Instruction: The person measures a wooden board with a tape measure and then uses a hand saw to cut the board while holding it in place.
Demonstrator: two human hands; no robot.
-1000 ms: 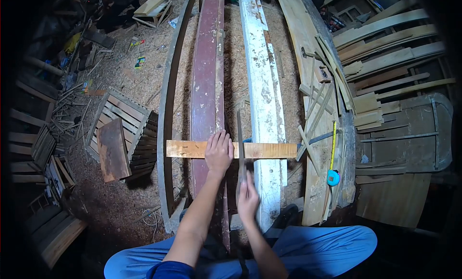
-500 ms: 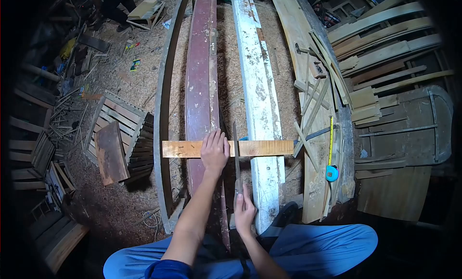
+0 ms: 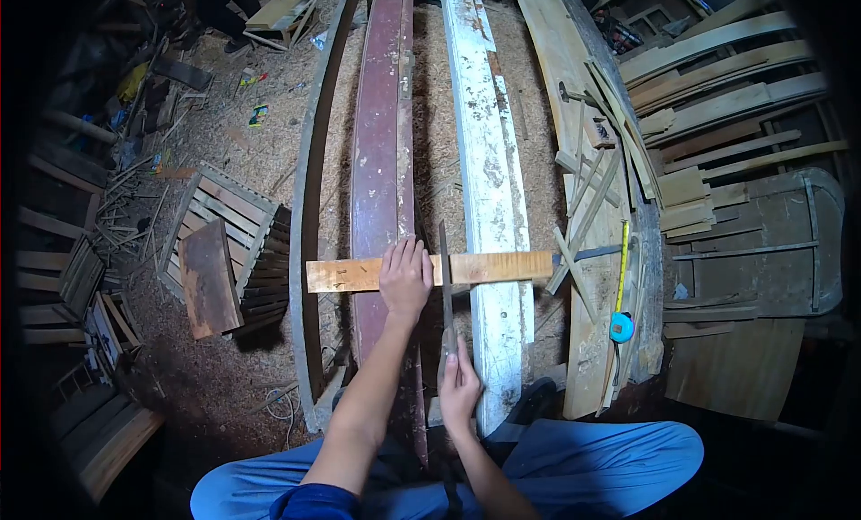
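Note:
A narrow light-wood board point(image 3: 502, 267) lies crosswise over a dark red beam point(image 3: 375, 170) and a white, paint-worn beam point(image 3: 491, 188). My left hand point(image 3: 405, 276) rests on the board's middle, palm down, with its fingers stretched toward the far edge. Just right of it, a handsaw point(image 3: 447, 291) stands edge-on across the board, its blade pointing away from me. My right hand point(image 3: 459, 385) is closed around the saw's near end, low between the two beams. How deep the blade sits in the wood cannot be made out.
On the right plank point(image 3: 583, 372) lie a teal tape measure point(image 3: 621, 327), pulled out, a hammer point(image 3: 578, 96) and loose sticks. A slatted wooden crate point(image 3: 224, 206) is on the left floor. Stacked boards point(image 3: 717, 62) fill the right side. Another person's leg point(image 3: 224, 13) shows at upper left.
The view has shifted slightly. The board's right end has swung a little away from me, and my right hand and the saw sit slightly farther forward. My left hand stays on the board.

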